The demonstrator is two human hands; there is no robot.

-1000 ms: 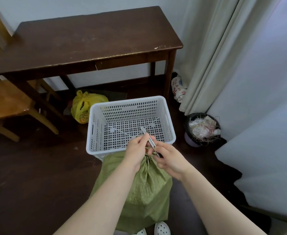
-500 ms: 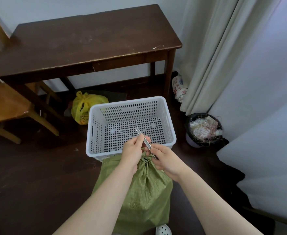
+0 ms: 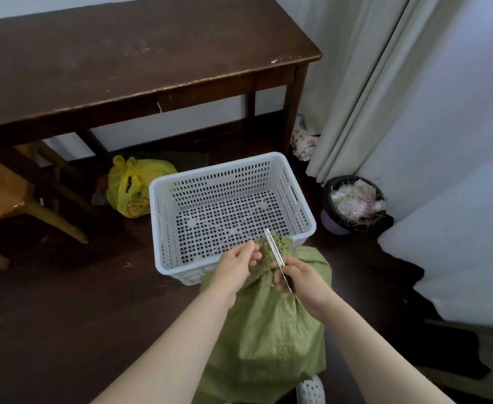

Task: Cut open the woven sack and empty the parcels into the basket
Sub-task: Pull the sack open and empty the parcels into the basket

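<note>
A green woven sack (image 3: 271,325) stands on the dark floor in front of me, its neck gathered and tied. My left hand (image 3: 236,268) pinches the bunched neck from the left. My right hand (image 3: 300,282) holds a pair of scissors (image 3: 274,252), whose blades point up and away across the frayed top of the sack. A white perforated plastic basket (image 3: 163,228) sits on the floor just beyond the sack, with nothing inside. No parcels are visible; the sack hides its contents.
A dark wooden table (image 3: 134,59) stands behind the basket. A yellow plastic bag (image 3: 134,189) lies under it, a wooden chair (image 3: 3,193) is at left. A full waste bin (image 3: 353,204) and a curtain (image 3: 367,83) are at right. A white shoe (image 3: 310,390) shows below the sack.
The scissors have shifted right and now lie against the sack's frayed top, which shows above my hands. My left hand has slid a little to the left on the neck.
</note>
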